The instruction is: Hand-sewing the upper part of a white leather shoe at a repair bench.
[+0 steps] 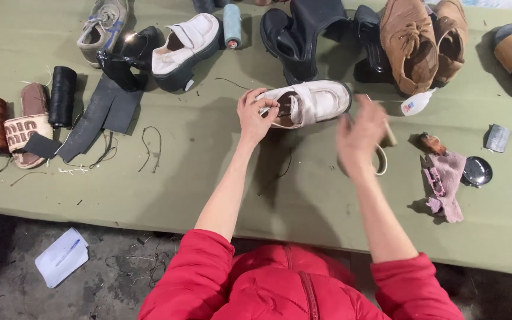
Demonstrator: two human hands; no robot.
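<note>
Left hand (256, 115) grips the heel of the white shoe (309, 102), steadying it on the worktop (208, 166); right hand (360, 133) is blurred just beside it, grip unclear, perhaps holding a tool

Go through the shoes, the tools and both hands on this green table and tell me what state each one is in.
White strap shoe: on its side, heel held.
Left hand: gripping that shoe's heel.
Right hand: blurred, above the table, grip unclear.
Second white shoe: upright, untouched.
Brown suede lace-up shoes: paired, openings showing.
Round black tin: open.
</note>
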